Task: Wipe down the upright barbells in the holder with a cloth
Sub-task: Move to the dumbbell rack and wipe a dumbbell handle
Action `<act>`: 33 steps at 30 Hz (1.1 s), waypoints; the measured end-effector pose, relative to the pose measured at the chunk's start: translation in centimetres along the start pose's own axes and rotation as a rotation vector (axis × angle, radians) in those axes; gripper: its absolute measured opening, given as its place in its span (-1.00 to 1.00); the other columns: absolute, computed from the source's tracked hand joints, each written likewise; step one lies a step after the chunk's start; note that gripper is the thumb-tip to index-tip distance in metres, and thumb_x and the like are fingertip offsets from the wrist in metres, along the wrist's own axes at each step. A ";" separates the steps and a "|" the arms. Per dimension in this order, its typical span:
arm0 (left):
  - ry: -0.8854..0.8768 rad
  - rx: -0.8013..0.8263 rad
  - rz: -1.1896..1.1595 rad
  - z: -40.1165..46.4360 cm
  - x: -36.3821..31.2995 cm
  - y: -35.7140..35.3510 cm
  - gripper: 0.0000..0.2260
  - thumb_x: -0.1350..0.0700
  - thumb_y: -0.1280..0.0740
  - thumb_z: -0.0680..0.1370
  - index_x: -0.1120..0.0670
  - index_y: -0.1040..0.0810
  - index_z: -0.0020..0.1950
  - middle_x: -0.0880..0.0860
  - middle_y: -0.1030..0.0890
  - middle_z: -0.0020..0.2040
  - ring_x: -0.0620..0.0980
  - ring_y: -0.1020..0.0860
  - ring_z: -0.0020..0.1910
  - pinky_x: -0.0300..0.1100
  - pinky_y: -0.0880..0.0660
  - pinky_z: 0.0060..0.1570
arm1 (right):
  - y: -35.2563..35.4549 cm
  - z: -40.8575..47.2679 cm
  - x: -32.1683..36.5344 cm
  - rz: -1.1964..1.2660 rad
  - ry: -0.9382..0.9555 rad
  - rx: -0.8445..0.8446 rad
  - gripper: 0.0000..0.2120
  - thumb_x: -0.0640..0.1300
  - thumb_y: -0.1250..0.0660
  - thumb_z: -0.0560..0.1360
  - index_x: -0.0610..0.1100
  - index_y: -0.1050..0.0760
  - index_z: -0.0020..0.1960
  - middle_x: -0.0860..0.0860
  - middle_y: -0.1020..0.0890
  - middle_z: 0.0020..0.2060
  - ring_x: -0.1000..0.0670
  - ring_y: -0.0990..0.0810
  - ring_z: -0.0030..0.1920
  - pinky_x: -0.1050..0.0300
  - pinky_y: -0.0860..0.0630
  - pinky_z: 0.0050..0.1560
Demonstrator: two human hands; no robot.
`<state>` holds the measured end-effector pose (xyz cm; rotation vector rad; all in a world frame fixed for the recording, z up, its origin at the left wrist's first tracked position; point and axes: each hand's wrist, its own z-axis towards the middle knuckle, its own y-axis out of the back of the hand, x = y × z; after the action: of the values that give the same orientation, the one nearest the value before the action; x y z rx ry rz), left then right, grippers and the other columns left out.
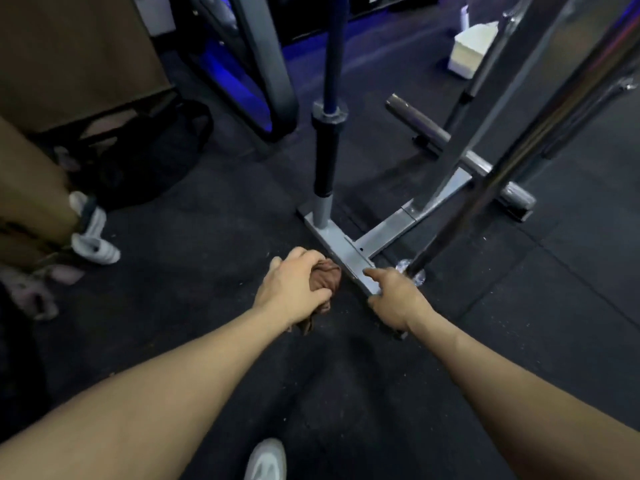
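Dark rubber gym floor [180,341], dusty and speckled near the holder [349,251]. Grey holder base lies centre; blue barbell [334,64] stands upright in its far socket, chrome barbell [485,174] leans up to the right, foot on the floor by the near end. Left hand [294,289] has its grip clamped on a bunched brown cloth [325,275], low beside the base. Right hand [394,296] rests on the base's near end, forefinger stretched along it, other fingers hidden. Risk: rubbing the chrome bar sideways could tip it, since only its foot looks seated. Floor grit may transfer to the cloth.
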<state>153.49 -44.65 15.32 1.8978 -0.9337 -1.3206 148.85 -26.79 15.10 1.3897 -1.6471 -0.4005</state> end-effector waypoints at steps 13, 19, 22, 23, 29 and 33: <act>0.125 -0.262 -0.065 -10.0 -3.5 25.6 -0.58 -0.06 -0.41 0.43 -0.14 -0.43 0.26 -0.11 -0.41 0.22 0.08 -0.38 0.18 -0.06 -0.40 0.15 | 16.3 -10.3 23.0 -0.140 0.264 -0.069 -0.46 -0.22 -0.21 0.55 -0.11 -0.22 0.51 -0.14 -0.31 0.40 -0.16 -0.38 0.36 0.04 -0.35 0.33; 0.153 -0.389 -0.021 -16.2 -5.5 33.8 -0.59 -0.05 -0.40 0.44 -0.13 -0.43 0.27 -0.09 -0.42 0.23 0.09 -0.40 0.17 -0.05 -0.38 0.17 | 21.0 -16.1 29.7 -0.197 0.410 -0.084 -0.45 -0.22 -0.22 0.55 -0.11 -0.20 0.51 -0.15 -0.29 0.43 -0.18 -0.40 0.35 0.04 -0.35 0.33; 0.169 -0.439 0.002 -18.6 -6.0 37.9 -0.58 -0.06 -0.37 0.47 -0.13 -0.40 0.31 -0.07 -0.39 0.26 0.10 -0.39 0.20 -0.05 -0.35 0.21 | 23.8 -18.7 33.1 -0.233 0.480 -0.104 -0.44 -0.21 -0.22 0.55 -0.10 -0.19 0.52 -0.15 -0.30 0.42 -0.18 -0.38 0.36 0.03 -0.34 0.32; 0.183 -0.458 -0.012 -19.1 -6.0 39.1 -0.57 -0.07 -0.37 0.47 -0.13 -0.39 0.32 -0.05 -0.38 0.26 0.11 -0.39 0.21 -0.04 -0.36 0.22 | 24.6 -19.4 34.2 -0.246 0.503 -0.108 -0.44 -0.21 -0.22 0.55 -0.10 -0.19 0.52 -0.16 -0.30 0.40 -0.18 -0.37 0.37 0.02 -0.35 0.32; 0.253 -0.563 -0.093 -19.8 -4.2 46.4 -0.54 -0.09 -0.39 0.45 -0.13 -0.40 0.33 0.05 -0.39 0.25 0.16 -0.43 0.21 0.02 -0.40 0.23 | 29.1 -19.9 41.5 -0.293 0.586 -0.157 -0.46 -0.17 -0.26 0.53 -0.13 -0.24 0.49 -0.19 -0.37 0.34 -0.21 -0.39 0.34 -0.04 -0.37 0.31; 0.209 -0.584 -0.057 -17.1 -1.1 51.5 -0.54 -0.09 -0.39 0.46 -0.11 -0.39 0.33 0.06 -0.41 0.24 0.16 -0.43 0.21 0.03 -0.40 0.22 | 31.1 -17.2 47.4 -0.285 0.627 -0.210 -0.50 -0.18 -0.24 0.52 -0.14 -0.29 0.45 -0.18 -0.39 0.31 -0.20 -0.40 0.32 0.01 -0.37 0.29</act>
<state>159.59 -70.04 62.95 1.5659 -0.3358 -1.2271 146.26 -54.76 67.23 1.4073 -0.8795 -0.2518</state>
